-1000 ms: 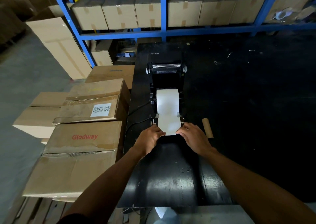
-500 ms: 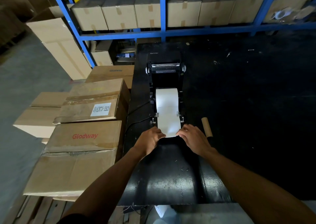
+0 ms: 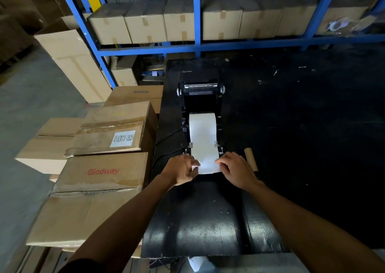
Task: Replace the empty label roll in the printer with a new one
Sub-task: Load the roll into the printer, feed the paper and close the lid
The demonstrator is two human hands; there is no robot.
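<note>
A black label printer (image 3: 201, 98) stands open on the black table (image 3: 208, 220), its lid tipped back. A white label roll (image 3: 202, 124) sits in its bay, and the white label strip (image 3: 205, 156) runs from the roll toward me between two small guides. My left hand (image 3: 182, 169) pinches the strip's near left corner, which curls up. My right hand (image 3: 235, 169) holds the strip's near right edge. The empty brown cardboard core (image 3: 251, 158) lies on the table just right of my right hand.
Stacked cardboard boxes (image 3: 104, 175) press against the table's left side. Black cables (image 3: 166, 141) run from the printer's left side. Blue shelving (image 3: 196, 18) with several boxes stands behind the table. The table's right part is dark, with small scraps.
The label strip has been drawn a little farther out of the printer toward me. My left hand now lifts the strip's near left corner.
</note>
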